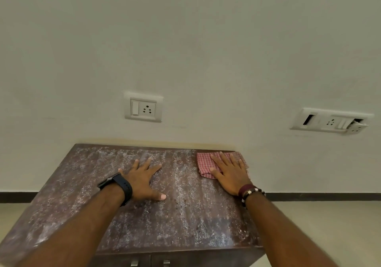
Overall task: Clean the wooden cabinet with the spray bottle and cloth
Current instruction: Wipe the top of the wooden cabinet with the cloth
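Note:
The dark wooden cabinet [86, 209] stands against the wall, its top covered in whitish droplets and streaks. A red-and-white checked cloth [203, 162] lies at the top's far right corner. My right hand [229, 173] presses flat on the cloth with fingers spread. My left hand [143, 177], with a black watch on the wrist, rests flat on the wet top near its middle, fingers straight. No spray bottle is in view.
Two metal door handles [150, 263] show at the cabinet's front edge. On the wall behind are a switch socket [143, 109] and a damaged socket plate [332, 122] to the right. Pale floor and a dark skirting strip [321, 196] flank the cabinet.

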